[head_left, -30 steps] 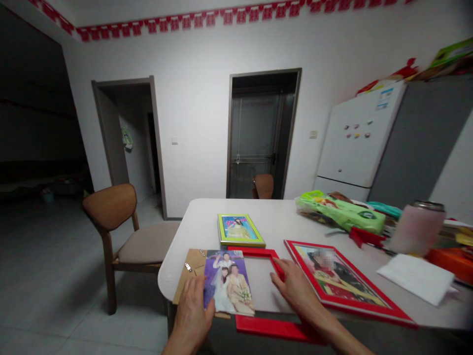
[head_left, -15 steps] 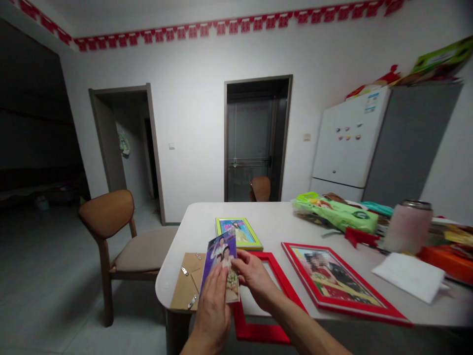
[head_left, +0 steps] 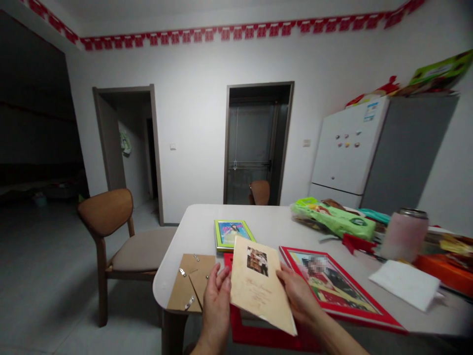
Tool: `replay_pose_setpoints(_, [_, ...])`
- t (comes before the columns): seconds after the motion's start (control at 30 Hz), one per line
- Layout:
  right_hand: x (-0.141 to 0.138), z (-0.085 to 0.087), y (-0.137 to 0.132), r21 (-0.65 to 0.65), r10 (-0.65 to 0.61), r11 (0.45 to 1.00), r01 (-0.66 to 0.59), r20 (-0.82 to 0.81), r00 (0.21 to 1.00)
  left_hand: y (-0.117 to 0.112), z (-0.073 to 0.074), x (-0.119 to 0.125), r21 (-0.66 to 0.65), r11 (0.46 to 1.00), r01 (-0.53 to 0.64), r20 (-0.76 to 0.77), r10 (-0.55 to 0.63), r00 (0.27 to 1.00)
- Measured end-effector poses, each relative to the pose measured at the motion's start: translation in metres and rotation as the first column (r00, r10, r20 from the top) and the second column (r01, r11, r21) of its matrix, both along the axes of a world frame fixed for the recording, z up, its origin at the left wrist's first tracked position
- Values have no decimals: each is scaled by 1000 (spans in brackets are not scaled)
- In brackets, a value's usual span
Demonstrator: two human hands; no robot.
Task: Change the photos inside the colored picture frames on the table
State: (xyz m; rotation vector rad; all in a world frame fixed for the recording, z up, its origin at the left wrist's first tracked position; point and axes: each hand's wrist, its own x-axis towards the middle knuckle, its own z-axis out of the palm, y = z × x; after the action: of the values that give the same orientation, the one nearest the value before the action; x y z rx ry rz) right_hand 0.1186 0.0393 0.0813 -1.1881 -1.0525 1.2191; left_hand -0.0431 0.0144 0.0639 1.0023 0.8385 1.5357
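A cream-coloured photo print (head_left: pixel 260 288) with a small picture and faint script on it is tilted over the table. My right hand (head_left: pixel 299 293) grips its right edge, thumb on top. At its left edge, my left hand (head_left: pixel 218 301) is open, fingers loosely curved; whether it touches the print I cannot tell. Below the print lies an empty red frame (head_left: pixel 244 333), partly hidden. A brown backing board (head_left: pixel 185 281) with metal clips rests to the left. Behind is a green-framed picture (head_left: pixel 218 241); to the right, a red-framed picture (head_left: pixel 384 315).
On the right of the white table (head_left: pixel 199 217) are a green packet (head_left: pixel 343 222), a pink jar (head_left: pixel 404 236), a folded white sheet (head_left: pixel 406 283) and an orange box (head_left: pixel 451 271). A wooden chair (head_left: pixel 107 212) stands at the left, a fridge (head_left: pixel 347 143) behind at the right.
The purple family photo side is out of sight and a cream face shows instead. The print has moved right and widened in view. My left hand has come off its surface to the left edge.
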Motion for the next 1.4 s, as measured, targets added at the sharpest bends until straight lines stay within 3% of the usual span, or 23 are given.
replay_pose_setpoints(0.1, [26,-2,10,-78,49,996,-33,212,976,-2,-7,-5,8,999,39,-313,-35,949])
replay_pose_setpoints(0.2, [34,-14,21,-100,112,991,-90,244,963,-9,-13,-4,36,991,127,-653,-73,754])
replay_pose_setpoints(0.3, [28,-24,30,-92,109,992,-83,325,939,-15,-19,0,72,978,196,-827,-52,560])
replay_pose_setpoints(0.4, [23,-25,37,-50,59,998,-39,511,857,-16,-25,0,120,958,262,-894,-11,448])
replay_pose_setpoints(0.53, [23,-22,43,33,-49,999,37,756,652,-15,-30,-5,186,930,317,-933,67,353])
replay_pose_setpoints(0.7, [19,-20,42,80,-110,993,87,891,440,-18,-26,-6,184,912,367,-969,105,224])
replay_pose_setpoints(0.8, [17,-23,38,98,-128,990,105,935,331,-21,-22,-6,166,907,387,-976,97,193])
replay_pose_setpoints(0.93, [14,-25,32,142,-151,987,76,980,130,-23,-20,-25,176,908,380,-971,96,219])
replay_pose_setpoints(1.0, [4,-21,28,191,-188,982,-6,971,148,-21,-19,-47,158,934,320,-976,99,191])
replay_pose_setpoints(1.13, [-51,-12,11,245,-150,933,-262,930,336,-9,-23,-99,98,995,30,-995,97,17])
replay_pose_setpoints(1.23, [-100,-15,0,204,-71,895,-397,943,325,3,-30,-127,105,989,-107,-991,94,-99])
replay_pose_setpoints(1.33, [-125,-21,-1,198,-66,890,-410,947,314,10,-34,-137,127,987,-102,-987,115,-111])
replay_pose_setpoints(1.4, [-123,-21,1,219,-58,894,-390,922,383,10,-32,-134,152,985,-87,-987,146,-66])
